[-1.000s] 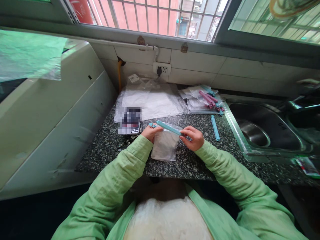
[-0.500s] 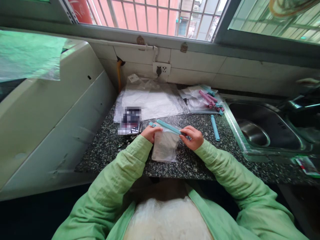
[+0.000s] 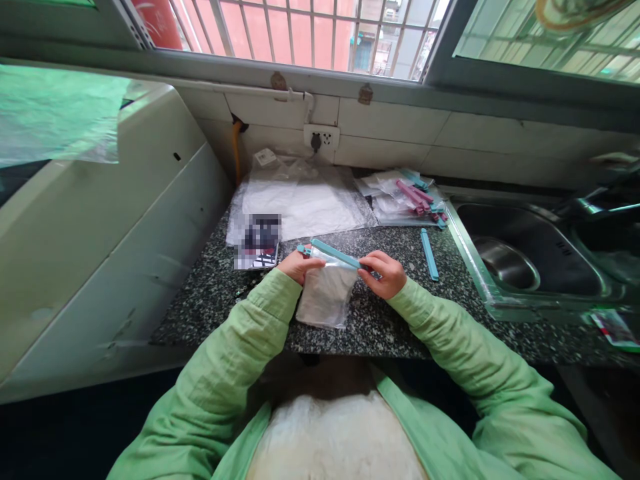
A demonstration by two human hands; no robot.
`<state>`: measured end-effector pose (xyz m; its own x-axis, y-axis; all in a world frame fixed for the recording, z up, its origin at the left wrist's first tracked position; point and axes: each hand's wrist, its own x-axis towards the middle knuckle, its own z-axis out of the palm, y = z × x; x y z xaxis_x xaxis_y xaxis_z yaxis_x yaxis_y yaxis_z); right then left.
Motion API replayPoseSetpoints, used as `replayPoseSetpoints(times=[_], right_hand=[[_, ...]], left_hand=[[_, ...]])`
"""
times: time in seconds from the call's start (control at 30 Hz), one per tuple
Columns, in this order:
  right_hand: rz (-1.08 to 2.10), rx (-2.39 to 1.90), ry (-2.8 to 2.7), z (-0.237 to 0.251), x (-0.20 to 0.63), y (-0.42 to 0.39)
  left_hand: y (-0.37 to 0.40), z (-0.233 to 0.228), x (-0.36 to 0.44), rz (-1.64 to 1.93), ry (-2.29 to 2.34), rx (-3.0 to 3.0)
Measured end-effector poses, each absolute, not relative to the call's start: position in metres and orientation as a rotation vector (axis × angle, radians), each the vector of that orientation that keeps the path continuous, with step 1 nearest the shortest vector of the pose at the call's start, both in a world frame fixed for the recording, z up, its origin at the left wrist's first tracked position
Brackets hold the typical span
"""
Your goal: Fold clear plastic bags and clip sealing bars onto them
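Item held: 1 small clear plastic bag with pale contents, hanging over the speckled dark granite countertop near its front edge, its mouth caught along 1 long teal plastic sealing clip. Left hand: fingers pinched on the left end of the teal clip and the bag's top corner. Right hand: fingers closed on the right end of the same clip, which slopes slightly down toward that hand. Both arms wear light green sleeves. Behind the bag on the countertop: 1 flat stack of large clear plastic bags, against the tiled wall below a white wall socket. Just left of the bag, in front of that stack: 1 small dark printed packet, partly blurred. Behind and to the right of the bag: 1 heap of small clear bags with pink and teal clips on top. Right of the bag, apart from the heap: 1 loose teal clip, lying flat. Further right of the bag: 1 stainless steel sink, set into the countertop.
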<state>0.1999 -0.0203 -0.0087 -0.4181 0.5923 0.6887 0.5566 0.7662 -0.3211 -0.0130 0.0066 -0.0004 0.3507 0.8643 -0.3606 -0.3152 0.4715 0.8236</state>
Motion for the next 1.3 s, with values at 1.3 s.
replayPoseSetpoints(times=[1.3], right_hand=[[0.016,-0.93,-2.227,-0.016,0.202,-0.019]], left_hand=[[0.005,0.003,-0.014,0.845,0.902,0.812]])
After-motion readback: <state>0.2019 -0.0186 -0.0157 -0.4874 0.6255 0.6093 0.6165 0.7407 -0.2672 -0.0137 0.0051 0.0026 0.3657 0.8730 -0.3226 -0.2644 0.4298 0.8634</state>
